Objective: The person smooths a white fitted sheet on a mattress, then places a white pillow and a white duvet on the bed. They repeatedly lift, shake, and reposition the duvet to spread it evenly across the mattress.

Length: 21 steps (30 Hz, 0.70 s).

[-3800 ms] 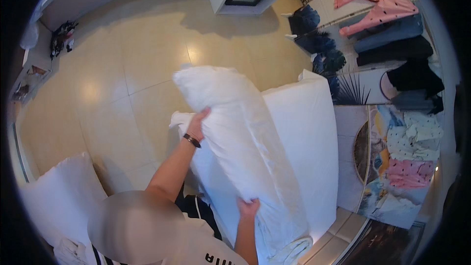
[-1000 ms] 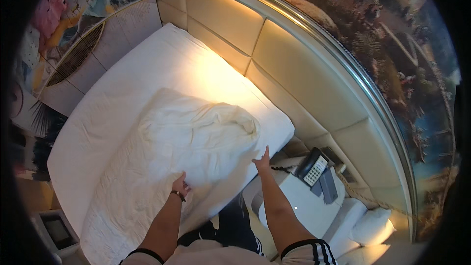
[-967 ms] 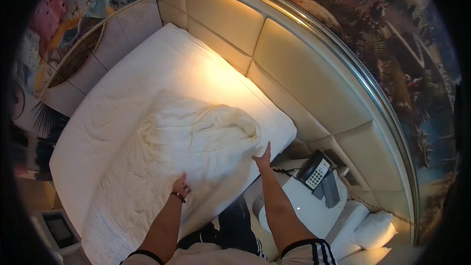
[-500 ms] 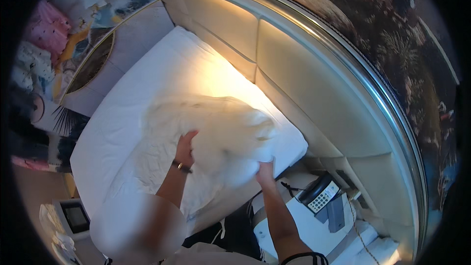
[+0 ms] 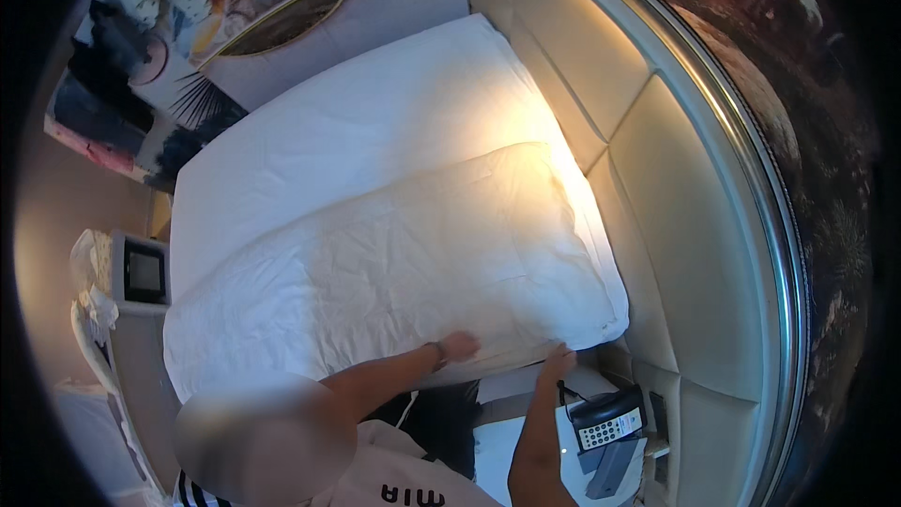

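A white duvet [image 5: 441, 253] lies over the near half of the bed, lightly wrinkled, its long far edge running slantwise across the white mattress [image 5: 328, 136]. My left hand [image 5: 460, 346] is over the duvet's near edge, a dark band at its wrist; motion smears its fingers. To its right, my right hand [image 5: 559, 357] is closed on the duvet's near edge, close to the corner by the headboard. Part of that hand's grip is too small to make out clearly.
A padded cream headboard [image 5: 648, 197] with a metal rim borders the bed's right side. Beside my right forearm, a black telephone [image 5: 608, 418] sits on a white nightstand [image 5: 497, 455]. A small dark-screened device [image 5: 145, 272] stands at the left.
The duvet was lifted and billowing in blurred folds; now it lies flat on the near half of the bed. Both hands have moved right, and the view has shifted.
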Each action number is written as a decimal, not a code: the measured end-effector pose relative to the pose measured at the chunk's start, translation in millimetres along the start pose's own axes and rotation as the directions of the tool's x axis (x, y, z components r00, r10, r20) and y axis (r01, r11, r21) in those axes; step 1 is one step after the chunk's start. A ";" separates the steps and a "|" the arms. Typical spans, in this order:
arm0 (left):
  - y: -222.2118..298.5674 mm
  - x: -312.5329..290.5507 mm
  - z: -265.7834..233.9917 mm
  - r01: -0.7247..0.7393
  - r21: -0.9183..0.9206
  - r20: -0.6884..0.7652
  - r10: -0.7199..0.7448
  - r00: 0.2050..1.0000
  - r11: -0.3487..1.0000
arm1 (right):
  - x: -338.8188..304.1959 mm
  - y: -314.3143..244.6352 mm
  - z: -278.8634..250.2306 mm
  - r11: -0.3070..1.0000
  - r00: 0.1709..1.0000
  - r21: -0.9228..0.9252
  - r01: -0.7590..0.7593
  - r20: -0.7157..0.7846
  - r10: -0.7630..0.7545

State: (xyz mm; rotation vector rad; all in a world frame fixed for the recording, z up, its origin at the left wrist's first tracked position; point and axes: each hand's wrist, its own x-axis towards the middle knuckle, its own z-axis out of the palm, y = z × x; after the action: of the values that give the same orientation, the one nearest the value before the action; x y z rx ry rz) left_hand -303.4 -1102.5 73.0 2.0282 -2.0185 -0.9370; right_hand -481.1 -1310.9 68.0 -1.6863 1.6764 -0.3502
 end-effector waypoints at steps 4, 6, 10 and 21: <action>17.3 -119.7 10.3 0.562 -0.697 0.256 -0.578 0.775 0.445 | -57.4 -3.4 31.4 0.946 0.947 -0.183 0.267 -0.131 -0.292; 2.3 -177.5 38.4 0.845 -0.488 0.515 -0.709 0.482 0.220 | -91.3 -15.2 42.0 0.936 0.939 -0.081 0.341 -0.012 -0.343; 3.6 -238.1 52.0 0.770 -0.631 0.522 -0.785 0.335 -0.091 | -108.7 -18.3 59.3 0.999 0.982 0.037 -0.005 0.188 -0.002; -1.7 -238.5 71.2 0.688 -0.680 0.014 -0.933 0.359 0.255 | -73.3 -54.2 40.5 0.675 0.905 0.614 -0.409 0.179 0.386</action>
State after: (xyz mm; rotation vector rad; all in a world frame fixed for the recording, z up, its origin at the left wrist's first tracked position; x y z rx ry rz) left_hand -316.9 -854.9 94.0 2.5137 -0.1358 -0.9401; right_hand -422.6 -1235.1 96.1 -0.7836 1.5928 -0.5944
